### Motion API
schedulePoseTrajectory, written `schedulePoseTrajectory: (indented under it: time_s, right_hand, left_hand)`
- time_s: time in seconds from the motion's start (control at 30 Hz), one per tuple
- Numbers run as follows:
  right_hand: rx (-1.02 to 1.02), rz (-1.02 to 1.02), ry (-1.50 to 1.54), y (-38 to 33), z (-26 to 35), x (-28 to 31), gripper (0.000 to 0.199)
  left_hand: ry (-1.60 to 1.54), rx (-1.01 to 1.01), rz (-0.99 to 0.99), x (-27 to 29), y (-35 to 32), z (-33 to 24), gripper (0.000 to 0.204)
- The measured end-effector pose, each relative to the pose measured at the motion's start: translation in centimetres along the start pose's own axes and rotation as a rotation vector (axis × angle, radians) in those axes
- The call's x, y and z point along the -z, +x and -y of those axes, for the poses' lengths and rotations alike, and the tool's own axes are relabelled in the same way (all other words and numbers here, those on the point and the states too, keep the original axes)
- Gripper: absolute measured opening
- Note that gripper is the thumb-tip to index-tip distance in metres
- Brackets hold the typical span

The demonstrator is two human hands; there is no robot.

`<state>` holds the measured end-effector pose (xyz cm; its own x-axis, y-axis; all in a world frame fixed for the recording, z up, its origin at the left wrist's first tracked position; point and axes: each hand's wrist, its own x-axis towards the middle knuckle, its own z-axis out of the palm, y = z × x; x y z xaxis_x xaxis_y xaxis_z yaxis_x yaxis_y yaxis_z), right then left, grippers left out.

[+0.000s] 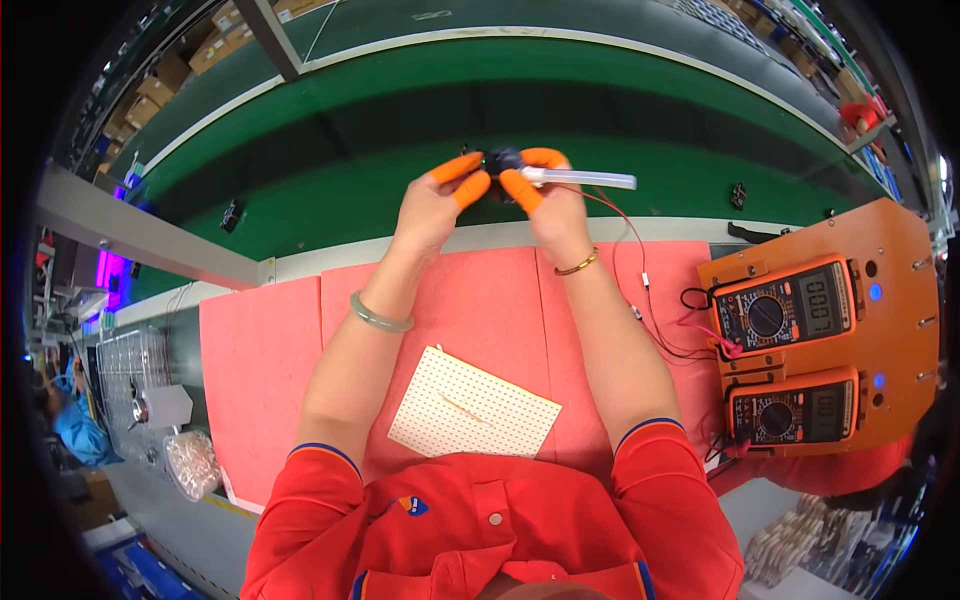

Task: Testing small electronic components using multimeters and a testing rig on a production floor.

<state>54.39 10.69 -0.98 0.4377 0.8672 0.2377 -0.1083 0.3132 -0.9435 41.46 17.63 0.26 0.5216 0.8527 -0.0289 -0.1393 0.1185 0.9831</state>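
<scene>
Above the green belt [390, 160], my two hands meet around a small black part [506, 159] with a tiny green light on it. The orange-tipped fingers of my left hand [432, 205] are closed on its left side. My right hand [556, 212], also in orange finger covers, closes on its right side. A whitish translucent stick [590, 179] sticks out to the right across my right fingers; whether they grip it, I cannot tell. Thin red and dark wires [628, 222] run from near my right hand towards two orange-framed multimeters [770, 313]. Fingers hide much of the black part.
Pink mats [262, 345] cover the near bench, with a white dotted sheet [474, 405] near my body. Small black parts [230, 215] lie on the belt at left and right. A grey metal post [150, 228] stands left; an orange meter stand [890, 300] stands right.
</scene>
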Motion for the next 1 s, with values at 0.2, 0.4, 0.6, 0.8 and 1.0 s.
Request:
schedulePoseTrajectory:
  time_s: [0.2,0.4,0.6,0.8,1.0]
  right_hand:
    - [-0.027,-0.229,0.302,0.8,1.2,1.9,0.021]
    - [-0.028,-0.210,0.302,0.5,0.4,1.2,0.019]
    - [-0.036,-0.223,0.317,0.6,0.6,1.2,0.020]
    - [-0.038,-0.211,0.277,0.9,-0.1,1.6,0.020]
    - [-0.023,-0.198,0.320,0.8,-0.1,1.7,0.021]
  left_hand:
    - [-0.321,-0.143,0.229,-0.1,-0.8,-2.3,0.028]
    - [-0.450,-0.070,0.420,-0.8,-2.3,-2.7,0.034]
    - [-0.719,0.011,0.424,-0.4,-2.1,-2.7,0.038]
    - [-0.890,0.114,0.278,0.1,-1.4,-2.6,0.037]
    - [0.355,-0.031,0.045,1.2,1.1,0.3,0.042]
